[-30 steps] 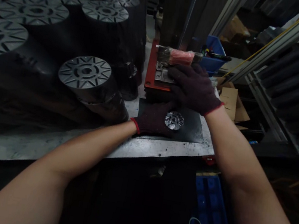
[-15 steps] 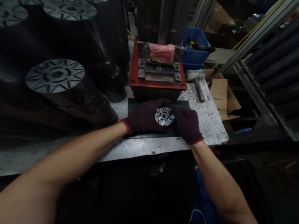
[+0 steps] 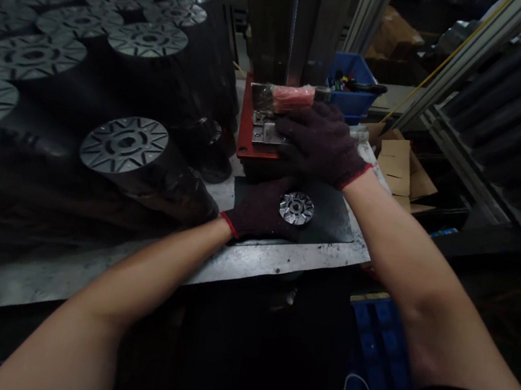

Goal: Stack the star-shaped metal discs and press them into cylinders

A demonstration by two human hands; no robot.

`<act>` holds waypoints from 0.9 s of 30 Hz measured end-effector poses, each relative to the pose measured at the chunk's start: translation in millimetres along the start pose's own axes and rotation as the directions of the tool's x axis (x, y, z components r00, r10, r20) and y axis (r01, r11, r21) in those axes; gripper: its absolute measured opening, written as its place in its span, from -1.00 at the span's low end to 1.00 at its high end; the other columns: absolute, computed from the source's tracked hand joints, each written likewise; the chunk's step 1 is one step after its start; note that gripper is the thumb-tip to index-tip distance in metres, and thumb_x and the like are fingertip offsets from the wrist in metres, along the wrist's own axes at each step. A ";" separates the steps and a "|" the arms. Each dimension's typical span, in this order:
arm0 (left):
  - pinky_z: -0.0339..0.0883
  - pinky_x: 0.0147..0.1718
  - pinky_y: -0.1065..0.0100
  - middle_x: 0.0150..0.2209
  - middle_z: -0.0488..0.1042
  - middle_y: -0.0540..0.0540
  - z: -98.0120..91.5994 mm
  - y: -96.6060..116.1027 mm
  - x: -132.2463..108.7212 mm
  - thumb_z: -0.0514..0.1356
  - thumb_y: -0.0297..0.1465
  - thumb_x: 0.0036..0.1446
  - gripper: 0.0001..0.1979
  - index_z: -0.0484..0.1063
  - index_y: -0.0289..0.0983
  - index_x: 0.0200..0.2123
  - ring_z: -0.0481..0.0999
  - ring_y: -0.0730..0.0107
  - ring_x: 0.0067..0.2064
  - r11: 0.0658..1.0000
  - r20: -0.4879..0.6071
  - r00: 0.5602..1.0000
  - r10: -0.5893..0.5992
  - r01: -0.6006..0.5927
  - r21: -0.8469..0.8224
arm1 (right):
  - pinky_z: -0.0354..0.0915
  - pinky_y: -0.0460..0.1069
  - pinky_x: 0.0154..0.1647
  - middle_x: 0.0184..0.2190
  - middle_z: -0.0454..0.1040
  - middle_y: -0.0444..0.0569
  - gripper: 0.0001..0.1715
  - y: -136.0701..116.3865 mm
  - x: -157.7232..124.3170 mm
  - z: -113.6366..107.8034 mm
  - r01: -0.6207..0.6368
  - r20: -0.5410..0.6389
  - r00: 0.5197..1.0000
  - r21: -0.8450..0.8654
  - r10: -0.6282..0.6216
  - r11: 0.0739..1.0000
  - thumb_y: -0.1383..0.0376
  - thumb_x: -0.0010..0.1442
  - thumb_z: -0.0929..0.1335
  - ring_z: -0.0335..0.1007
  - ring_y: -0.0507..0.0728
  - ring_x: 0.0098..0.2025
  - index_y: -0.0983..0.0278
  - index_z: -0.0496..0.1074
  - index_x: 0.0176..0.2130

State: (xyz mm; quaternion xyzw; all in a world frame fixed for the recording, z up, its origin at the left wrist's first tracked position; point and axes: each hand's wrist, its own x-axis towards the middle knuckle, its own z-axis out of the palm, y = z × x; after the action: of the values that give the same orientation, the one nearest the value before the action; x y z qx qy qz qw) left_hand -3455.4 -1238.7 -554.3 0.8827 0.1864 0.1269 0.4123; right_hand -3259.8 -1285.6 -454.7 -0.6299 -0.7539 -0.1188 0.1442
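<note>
Filling the left of the head view, rows of dark cylinders [image 3: 143, 183] topped with grey star-patterned faces, crowding a steel-topped workbench [image 3: 53, 281]. Straight ahead, a press column [image 3: 292, 22] rising behind a red base plate [image 3: 248, 114], with a steel die block [image 3: 264, 126] and a pink-wrapped bar [image 3: 293, 98] sitting on that plate. Farther right, a blue plastic bin [image 3: 352, 84] holding small tools and flattened cardboard [image 3: 397, 160] lying beside the bench.

Unlike half a second ago, the right hand [image 3: 320, 144] reaching up off the black rubber mat [image 3: 330, 222] and resting palm-down against the die block, its dark red-cuffed glove spread, pinching nothing. The left hand [image 3: 257, 213] staying low on the mat, lying flat with fingers close together, also gripping nothing; how hard it is pressing, impossible to tell. The small metal disc [image 3: 296, 208] lying flat on the mat just beside the left fingertips, silvery and bright, its radial slots circling a central hole.
</note>
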 end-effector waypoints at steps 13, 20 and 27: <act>0.53 0.33 -0.07 0.36 0.58 -0.20 4.0 -4.0 4.9 0.69 -0.17 -0.20 0.18 0.37 -0.16 0.49 0.61 -0.17 0.33 0.994 -0.013 0.997 0.076 -0.077 -0.082 | 0.52 0.17 -0.16 -0.40 0.61 -0.04 -0.55 -43.2 -127.3 62.1 -0.466 -0.035 0.808 0.573 0.588 0.674 0.05 0.48 0.34 0.58 0.22 -0.30 0.17 0.59 -0.38; 0.51 0.35 0.03 0.36 0.58 -0.16 3.0 -1.7 3.9 0.68 -0.17 -0.14 0.15 0.36 -0.16 0.51 0.63 -0.10 0.31 0.995 -0.012 0.996 0.083 -0.084 -0.058 | 0.57 0.26 0.12 -0.21 0.70 0.08 -0.55 -38.8 -138.7 54.7 -0.252 -0.045 0.958 0.330 0.282 0.910 0.12 0.59 0.28 0.67 0.31 -0.06 0.21 0.66 -0.19; 0.56 0.30 0.02 0.32 0.62 -0.19 1.1 -0.4 4.0 0.71 -0.20 -0.19 0.18 0.36 -0.20 0.50 0.65 -0.15 0.29 0.994 -0.018 0.995 0.093 -0.094 -0.050 | 0.56 0.33 0.23 0.06 0.69 0.12 -0.50 -33.5 -121.5 23.1 -0.151 -0.019 0.987 0.235 0.160 0.960 0.08 0.60 0.26 0.64 0.36 0.14 0.15 0.63 0.27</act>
State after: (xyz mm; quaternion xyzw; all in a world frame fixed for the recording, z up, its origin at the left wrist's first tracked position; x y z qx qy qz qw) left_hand -3451.4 -1237.5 -555.0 0.8788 0.1445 0.1576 0.4267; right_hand -3274.3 -1394.4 -520.7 -0.6635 -0.7079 -0.0298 0.2402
